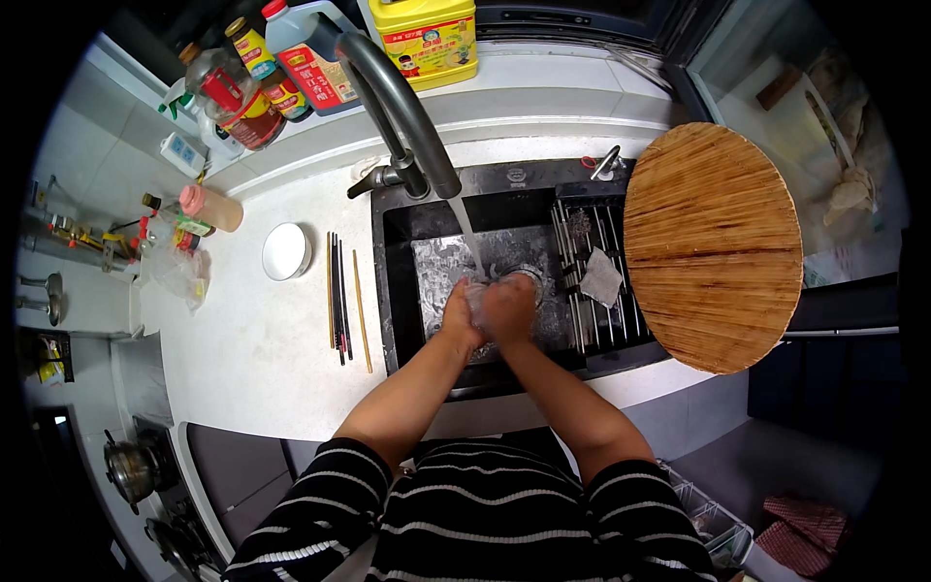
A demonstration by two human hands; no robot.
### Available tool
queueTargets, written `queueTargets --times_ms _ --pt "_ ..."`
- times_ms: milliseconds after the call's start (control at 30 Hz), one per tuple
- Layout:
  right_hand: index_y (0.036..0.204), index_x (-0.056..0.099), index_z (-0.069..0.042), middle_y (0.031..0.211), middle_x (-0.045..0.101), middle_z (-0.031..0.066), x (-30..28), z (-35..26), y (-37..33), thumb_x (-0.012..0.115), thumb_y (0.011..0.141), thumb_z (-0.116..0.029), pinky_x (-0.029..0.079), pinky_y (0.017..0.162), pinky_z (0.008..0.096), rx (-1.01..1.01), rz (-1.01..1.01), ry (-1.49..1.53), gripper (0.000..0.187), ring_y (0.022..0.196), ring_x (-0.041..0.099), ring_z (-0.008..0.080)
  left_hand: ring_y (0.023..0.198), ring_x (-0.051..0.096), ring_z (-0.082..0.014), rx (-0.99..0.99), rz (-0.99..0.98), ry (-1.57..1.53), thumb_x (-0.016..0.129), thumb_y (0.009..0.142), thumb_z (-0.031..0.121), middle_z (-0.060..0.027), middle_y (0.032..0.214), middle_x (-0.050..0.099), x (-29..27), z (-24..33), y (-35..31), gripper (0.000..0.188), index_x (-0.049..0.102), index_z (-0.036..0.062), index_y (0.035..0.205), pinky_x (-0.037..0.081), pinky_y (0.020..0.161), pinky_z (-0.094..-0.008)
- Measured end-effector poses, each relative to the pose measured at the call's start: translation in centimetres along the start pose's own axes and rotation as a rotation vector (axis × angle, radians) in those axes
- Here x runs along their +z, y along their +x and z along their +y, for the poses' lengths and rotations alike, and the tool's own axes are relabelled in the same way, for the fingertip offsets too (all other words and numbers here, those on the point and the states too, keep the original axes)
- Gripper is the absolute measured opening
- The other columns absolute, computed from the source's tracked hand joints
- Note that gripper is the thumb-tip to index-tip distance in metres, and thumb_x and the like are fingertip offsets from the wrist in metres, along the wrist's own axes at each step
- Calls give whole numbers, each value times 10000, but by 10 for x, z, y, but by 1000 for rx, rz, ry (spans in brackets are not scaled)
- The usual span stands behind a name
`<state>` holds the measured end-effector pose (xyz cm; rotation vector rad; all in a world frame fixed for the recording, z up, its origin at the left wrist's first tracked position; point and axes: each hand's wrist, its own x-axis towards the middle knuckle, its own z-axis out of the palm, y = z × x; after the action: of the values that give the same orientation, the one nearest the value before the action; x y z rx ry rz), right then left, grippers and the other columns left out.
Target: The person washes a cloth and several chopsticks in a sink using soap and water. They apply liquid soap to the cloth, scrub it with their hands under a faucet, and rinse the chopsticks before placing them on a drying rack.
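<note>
Both hands are together inside the dark sink point(400, 320), under water running from the grey tap point(441, 160). My left hand point(461, 315) is closed around something pale and wet point(476, 299), whose kind I cannot make out. Motion smears my right hand point(511, 308), which presses close against the same pale thing; its fingers cannot be told apart. On the counter left of the sink stand a white bowl point(286, 251) and several chopsticks point(338, 296), dark and light ones, lying side by side. A greyish cloth point(601, 278) rests on the metal rack to the right.
The rack point(609, 325) spans the sink's right part. Beside it, a round wooden board point(716, 247) overhangs the counter edge. Bottles point(233, 97), a large jug point(312, 58) and a yellow container point(427, 44) line the ledge behind. A pink bottle point(211, 208) and a plastic bag point(179, 272) are at left.
</note>
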<state>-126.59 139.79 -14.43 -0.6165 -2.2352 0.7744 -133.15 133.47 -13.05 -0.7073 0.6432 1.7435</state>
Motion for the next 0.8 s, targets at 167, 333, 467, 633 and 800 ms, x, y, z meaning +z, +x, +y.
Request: queueTargets --times_ms 167,333,467,633,800 --pt "618 538 -16 788 548 164 1 -10 -1 587 691 -128 420 712 419 85 18 39 141 794 519 330 842 572 -232 -286 -546 -420 388 888 467 -87 922 602 -41 8 27 402 567 107 884 468 779 -391" --pt "623 518 -14 770 536 164 7 6 9 587 699 -122 416 690 426 127 58 2 149 767 513 334 762 559 -201 13 66 62 351 908 438 -38 825 582 14 -4 -9 374 550 123 896 475 731 -382" --pt "734 616 -142 785 558 55 -20 -50 15 673 657 -241 417 797 378 -376 -6 112 137 847 537 248 862 588 -234 -204 -811 -120 419 877 487 -68 924 621 -29 22 18 386 594 143 875 475 787 -392" --pt "622 498 -24 725 512 140 7 -4 14 586 708 -103 424 687 425 95 27 24 146 749 511 325 789 576 -222 4 41 97 430 894 389 -44 859 606 6 9 2 319 578 110 849 474 731 -382" --pt "596 552 -25 709 529 157 0 -42 9 583 716 -190 429 666 390 -89 -58 177 206 718 521 339 861 586 -212 -66 -220 -8 454 865 344 -58 938 620 -27 20 20 284 577 102 945 476 772 -347"
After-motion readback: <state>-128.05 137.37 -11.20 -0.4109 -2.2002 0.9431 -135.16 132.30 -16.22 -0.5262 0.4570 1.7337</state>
